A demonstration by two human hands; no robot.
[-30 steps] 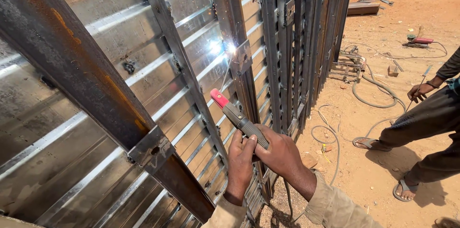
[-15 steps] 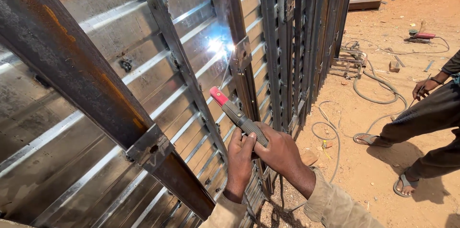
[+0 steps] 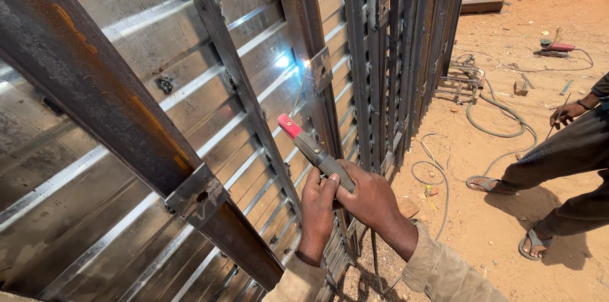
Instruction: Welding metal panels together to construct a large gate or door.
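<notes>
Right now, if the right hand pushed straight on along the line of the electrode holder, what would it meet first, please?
Probably the upright steel bar at the bright spark; the right hand aims the red-tipped electrode holder there, though depth is unclear.

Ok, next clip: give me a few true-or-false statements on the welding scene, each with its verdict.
1. Both hands grip the electrode holder. True: the right hand wraps the grip and the left hand steadies it from beside.
2. The holder's tip is blue. False: it is red.
3. A bright arc burns where the rod meets a metal bracket on an upright bar. True.
4. The metal gate lies flat on the sand. False: it stands, corrugated sheet behind steel bars.
5. Nobody else is in view. False: a second person in sandals crouches at the right.
6. Cables trail over the sandy ground. True.
</notes>
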